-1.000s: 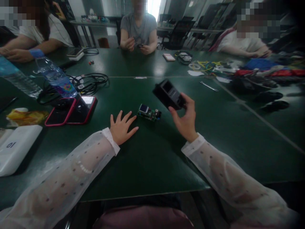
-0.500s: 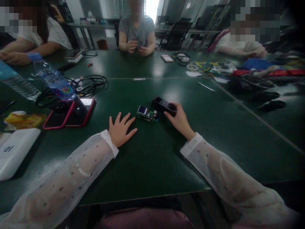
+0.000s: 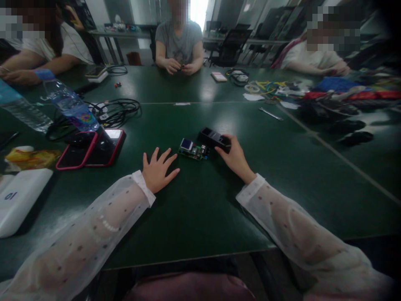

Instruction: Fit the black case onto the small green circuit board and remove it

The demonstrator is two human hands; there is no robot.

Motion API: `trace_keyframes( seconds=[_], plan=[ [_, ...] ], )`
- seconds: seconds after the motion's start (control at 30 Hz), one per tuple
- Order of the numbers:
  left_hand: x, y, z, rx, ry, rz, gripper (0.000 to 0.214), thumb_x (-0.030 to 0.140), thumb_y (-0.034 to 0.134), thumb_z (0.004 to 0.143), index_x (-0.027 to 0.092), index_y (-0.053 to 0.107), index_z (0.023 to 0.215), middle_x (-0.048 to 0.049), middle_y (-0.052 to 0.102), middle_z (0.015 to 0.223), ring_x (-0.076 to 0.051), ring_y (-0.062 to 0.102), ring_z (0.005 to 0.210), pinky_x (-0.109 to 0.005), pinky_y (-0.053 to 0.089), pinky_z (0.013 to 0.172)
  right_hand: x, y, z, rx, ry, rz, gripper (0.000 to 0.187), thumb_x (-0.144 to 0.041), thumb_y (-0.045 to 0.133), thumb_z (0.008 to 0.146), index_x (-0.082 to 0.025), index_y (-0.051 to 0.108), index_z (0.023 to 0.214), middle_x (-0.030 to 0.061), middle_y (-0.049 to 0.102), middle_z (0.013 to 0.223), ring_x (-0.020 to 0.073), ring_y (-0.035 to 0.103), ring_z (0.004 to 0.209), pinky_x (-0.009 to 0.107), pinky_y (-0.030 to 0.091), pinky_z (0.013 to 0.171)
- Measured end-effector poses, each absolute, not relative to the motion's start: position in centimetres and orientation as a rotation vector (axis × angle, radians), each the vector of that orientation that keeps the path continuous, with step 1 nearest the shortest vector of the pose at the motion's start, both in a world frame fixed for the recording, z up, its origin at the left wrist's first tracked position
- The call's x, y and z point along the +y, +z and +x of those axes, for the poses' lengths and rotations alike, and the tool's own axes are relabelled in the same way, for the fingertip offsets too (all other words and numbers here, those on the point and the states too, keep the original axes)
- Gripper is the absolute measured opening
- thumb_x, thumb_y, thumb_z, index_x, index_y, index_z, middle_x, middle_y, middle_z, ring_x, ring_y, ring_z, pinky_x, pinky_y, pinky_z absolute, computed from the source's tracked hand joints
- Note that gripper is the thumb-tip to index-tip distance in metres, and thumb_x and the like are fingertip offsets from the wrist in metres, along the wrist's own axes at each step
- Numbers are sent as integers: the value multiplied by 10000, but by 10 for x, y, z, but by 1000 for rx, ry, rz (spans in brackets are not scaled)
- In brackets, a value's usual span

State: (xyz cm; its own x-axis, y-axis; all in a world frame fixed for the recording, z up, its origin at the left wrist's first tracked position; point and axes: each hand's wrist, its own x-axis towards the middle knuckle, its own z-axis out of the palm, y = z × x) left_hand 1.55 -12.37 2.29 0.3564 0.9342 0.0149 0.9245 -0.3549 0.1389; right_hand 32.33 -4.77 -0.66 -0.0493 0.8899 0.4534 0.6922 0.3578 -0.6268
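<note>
A small green circuit board (image 3: 193, 149) with a little screen lies on the dark green table (image 3: 194, 209). Just right of it a black plastic casing (image 3: 213, 137) rests on the table, and my right hand (image 3: 235, 159) is closed on its near end. My left hand (image 3: 157, 169) lies flat on the table left of the board, fingers spread, holding nothing, its fingertips a short way from the board.
Two red-cased phones (image 3: 90, 149), a water bottle (image 3: 72, 104) and black cables (image 3: 117, 109) sit at the left, a white box (image 3: 19, 196) at the near left. A metal tool (image 3: 270, 113) and piled parts (image 3: 332, 94) lie at the right. Three people sit round the far side.
My right hand has brought the black casing down from the air onto the table beside the circuit board. My left hand has stayed flat in place.
</note>
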Motion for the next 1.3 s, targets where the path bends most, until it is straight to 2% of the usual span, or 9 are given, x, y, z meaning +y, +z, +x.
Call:
trace_keyframes(
  seconds=[0.33, 0.5, 0.7, 0.93, 1.1, 1.3],
  plan=[
    [-125, 24, 16, 1717, 164, 2498, 613, 612, 328, 975, 299, 361, 1501, -46, 279, 1603, -420, 185, 1458, -760, 175, 1081, -62, 3, 309, -1814, 308, -1227, 506, -271, 656, 827, -244, 480, 1301, 108, 582, 1233, 277, 604, 1084, 495, 523, 937],
    [-125, 23, 17, 1739, 160, 2511, 607, 617, 326, 973, 309, 368, 1495, -38, 288, 1600, -420, 199, 1454, -762, 187, 1076, -69, 6, 301, -1822, 276, -1214, 514, -243, 651, 823, -242, 477, 1307, 107, 576, 1253, 283, 576, 1139, 511, 486, 991],
    [-125, 22, 16, 1718, 151, 2513, 621, 628, 305, 974, 310, 352, 1505, -34, 275, 1604, -417, 192, 1457, -757, 186, 1081, -70, 7, 300, -1778, 279, -1211, 515, -246, 646, 827, -243, 473, 1312, 110, 567, 1257, 282, 579, 1128, 511, 494, 979],
    [-125, 23, 15, 1723, 136, 2504, 629, 632, 303, 972, 304, 355, 1505, -37, 274, 1605, -418, 192, 1457, -754, 180, 1085, -73, 11, 299, -1751, 278, -1162, 521, -341, 653, 850, -266, 449, 1324, 93, 547, 1274, 275, 576, 1144, 489, 504, 985],
    [-125, 22, 15, 1715, 159, 2494, 633, 641, 308, 967, 311, 353, 1505, -43, 276, 1604, -423, 188, 1457, -759, 163, 1085, -81, 19, 293, -1747, 281, -1188, 538, -430, 589, 898, -287, 382, 1374, 102, 525, 1302, 281, 562, 1190, 471, 513, 990],
    [-125, 24, 16, 1717, 187, 2475, 609, 625, 354, 960, 328, 370, 1490, -37, 292, 1598, -419, 191, 1457, -754, 161, 1090, -91, 23, 282, -1801, 331, -1151, 536, -427, 575, 909, -302, 365, 1386, 104, 520, 1321, 273, 550, 1211, 479, 502, 1017]
  ],
)
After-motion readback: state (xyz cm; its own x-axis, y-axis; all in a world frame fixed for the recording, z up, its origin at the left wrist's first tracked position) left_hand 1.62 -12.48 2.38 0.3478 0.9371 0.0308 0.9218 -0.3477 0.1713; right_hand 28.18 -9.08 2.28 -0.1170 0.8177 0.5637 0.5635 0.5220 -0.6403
